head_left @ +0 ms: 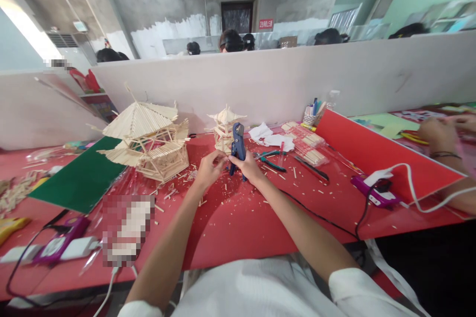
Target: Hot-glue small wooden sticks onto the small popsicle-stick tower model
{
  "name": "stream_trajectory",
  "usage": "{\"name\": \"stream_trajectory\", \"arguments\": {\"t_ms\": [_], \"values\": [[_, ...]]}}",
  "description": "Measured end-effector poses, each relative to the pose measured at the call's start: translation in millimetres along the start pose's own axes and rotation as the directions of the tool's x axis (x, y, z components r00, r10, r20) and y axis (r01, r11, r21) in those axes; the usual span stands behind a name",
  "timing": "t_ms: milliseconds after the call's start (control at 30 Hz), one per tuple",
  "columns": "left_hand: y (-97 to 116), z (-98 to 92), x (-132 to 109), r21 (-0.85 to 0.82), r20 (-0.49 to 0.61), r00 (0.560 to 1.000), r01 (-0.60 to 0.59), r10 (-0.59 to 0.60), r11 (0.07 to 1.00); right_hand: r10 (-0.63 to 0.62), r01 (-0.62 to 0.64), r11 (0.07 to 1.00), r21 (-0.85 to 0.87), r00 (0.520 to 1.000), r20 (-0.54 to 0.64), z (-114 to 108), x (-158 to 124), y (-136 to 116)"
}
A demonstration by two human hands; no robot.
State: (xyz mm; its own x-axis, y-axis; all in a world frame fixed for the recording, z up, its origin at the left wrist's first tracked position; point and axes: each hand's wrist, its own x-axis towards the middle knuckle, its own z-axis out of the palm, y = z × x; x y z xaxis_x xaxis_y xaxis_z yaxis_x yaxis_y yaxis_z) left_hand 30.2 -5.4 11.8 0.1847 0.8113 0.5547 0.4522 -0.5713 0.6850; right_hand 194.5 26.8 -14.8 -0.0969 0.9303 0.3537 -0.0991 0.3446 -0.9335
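In the head view, my right hand (248, 168) is closed round dark blue hand cutters (238, 141), held upright with the head at the top and the handles hanging below. My left hand (211, 169) is close beside it, fingertips pinched together near my right thumb; whatever they hold is too small to make out. Just behind the cutters stands a small pavilion model (223, 131) of thin wooden sticks, partly hidden by the tool. Further left is a larger stick pavilion model (148, 138) with a layered roof. Cut stick scraps lie scattered under my hands.
Teal-handled pliers (273, 161), a black-handled tool (316, 171), crumpled white tissue (266, 133) and packs of sticks (307, 143) lie to the right. A red board (379, 153) and a purple power strip (374, 192) stand beyond. Left are a green board (85, 176) and cables.
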Motion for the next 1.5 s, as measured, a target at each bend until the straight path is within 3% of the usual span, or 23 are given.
{"name": "stream_trajectory", "arguments": {"t_ms": [167, 300, 467, 667, 867, 1067, 1133, 1333, 1500], "values": [[-6, -3.6, 2, -0.013, -0.105, 0.994, -0.015, 0.014, 1.000, 0.124, -0.143, 0.979, 0.143, 0.983, 0.134, 1, -3, -8], [-7, -10.4, 2, 0.000, -0.175, 0.983, -0.050, 0.049, 0.999, 0.176, -0.201, 0.975, 0.091, 0.957, 0.230, 4, -7, -12], [-8, -15.9, 2, 0.048, -0.150, 0.987, -0.056, 0.063, 0.997, 0.190, -0.180, 0.982, -0.059, 0.936, 0.296, 7, -13, -14], [-6, -19.2, 0, 0.199, -0.113, 0.984, -0.112, 0.136, 0.974, 0.279, -0.284, 0.958, -0.035, 0.902, 0.331, 6, -14, -16], [-3, -22.0, -2, 0.402, -0.022, 0.987, -0.139, 0.161, 0.905, 0.400, -0.446, 0.895, 0.012, 0.815, 0.419, 7, -15, -17], [-9, -23.2, -3, 0.559, 0.095, 0.995, -0.084, 0.037, 0.825, 0.568, -0.697, 0.708, 0.118, 0.660, 0.492, 11, -15, -12], [-11, -23.0, -3, 0.564, 0.102, 0.995, -0.069, 0.014, 0.823, 0.580, -0.731, 0.666, 0.148, 0.633, 0.513, 12, -14, -9], [-8, -26.1, -2, 0.476, 0.036, 0.998, -0.063, 0.052, 0.877, 0.567, -0.760, 0.607, 0.232, 0.619, 0.543, 10, -12, -9], [-6, -28.2, -3, 0.532, 0.104, 0.994, -0.078, 0.026, 0.843, 0.535, -0.762, 0.607, 0.225, 0.601, 0.593, 10, -13, -9]]}}
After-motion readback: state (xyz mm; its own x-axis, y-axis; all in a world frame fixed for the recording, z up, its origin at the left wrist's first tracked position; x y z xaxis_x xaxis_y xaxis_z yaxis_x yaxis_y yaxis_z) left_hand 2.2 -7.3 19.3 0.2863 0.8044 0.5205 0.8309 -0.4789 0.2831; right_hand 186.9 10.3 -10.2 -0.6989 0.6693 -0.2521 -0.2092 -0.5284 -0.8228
